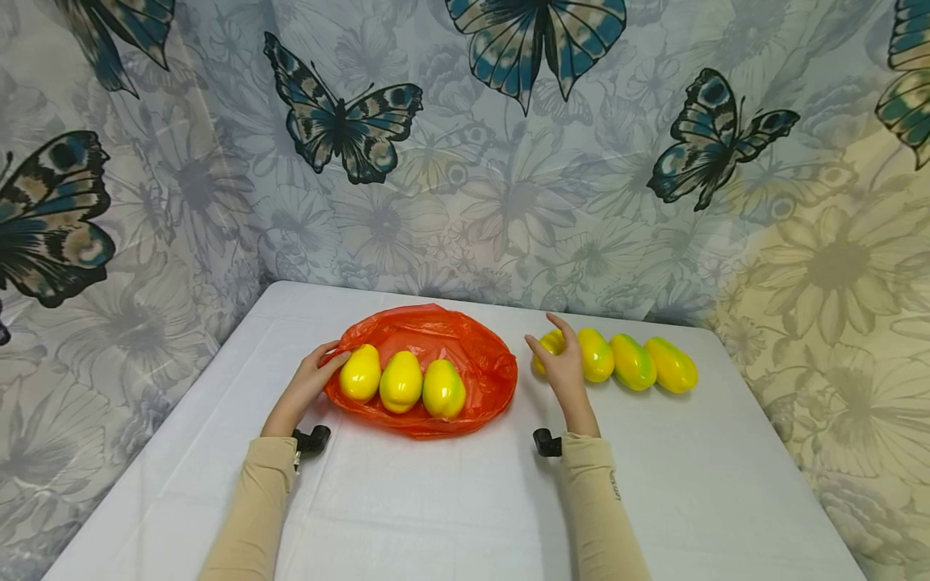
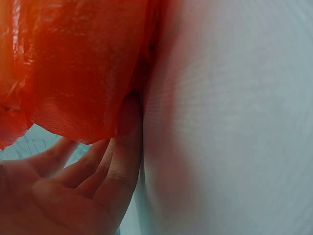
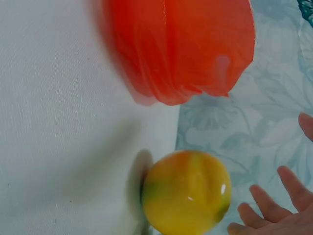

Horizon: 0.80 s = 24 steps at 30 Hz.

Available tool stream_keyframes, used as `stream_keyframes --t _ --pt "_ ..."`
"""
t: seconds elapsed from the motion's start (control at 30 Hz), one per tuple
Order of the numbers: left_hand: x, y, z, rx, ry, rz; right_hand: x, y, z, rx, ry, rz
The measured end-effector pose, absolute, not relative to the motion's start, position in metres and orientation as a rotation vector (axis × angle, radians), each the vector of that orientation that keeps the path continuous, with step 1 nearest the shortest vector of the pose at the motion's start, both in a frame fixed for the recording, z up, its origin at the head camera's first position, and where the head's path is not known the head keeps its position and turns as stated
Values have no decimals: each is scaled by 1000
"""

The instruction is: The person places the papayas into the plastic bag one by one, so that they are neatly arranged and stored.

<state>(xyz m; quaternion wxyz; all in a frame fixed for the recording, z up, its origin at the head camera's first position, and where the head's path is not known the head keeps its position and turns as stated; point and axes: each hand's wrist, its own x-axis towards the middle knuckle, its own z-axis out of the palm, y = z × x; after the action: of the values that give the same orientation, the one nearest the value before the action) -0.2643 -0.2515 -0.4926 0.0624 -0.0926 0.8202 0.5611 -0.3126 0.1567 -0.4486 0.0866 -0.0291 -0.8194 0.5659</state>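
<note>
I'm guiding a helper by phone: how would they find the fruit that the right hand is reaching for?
Start at the orange plastic bag on the white table, then look to its right, where four yellow-green fruits lie in a row on the bare cloth. The one meant is the leftmost fruit of that row, nearest the bag. Unlike its neighbours, it is partly hidden behind the right hand.
</note>
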Motion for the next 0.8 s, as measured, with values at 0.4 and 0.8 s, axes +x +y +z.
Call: stream_keyframes --t 0.4,0.8 --pt "-265 -251 -492 -297 2470 1692 -317 163 -460 -79 -2444 1656" --pt "-265 -251 -492 -310 2468 1678 -319 165 -465 -116 -2447 1647"
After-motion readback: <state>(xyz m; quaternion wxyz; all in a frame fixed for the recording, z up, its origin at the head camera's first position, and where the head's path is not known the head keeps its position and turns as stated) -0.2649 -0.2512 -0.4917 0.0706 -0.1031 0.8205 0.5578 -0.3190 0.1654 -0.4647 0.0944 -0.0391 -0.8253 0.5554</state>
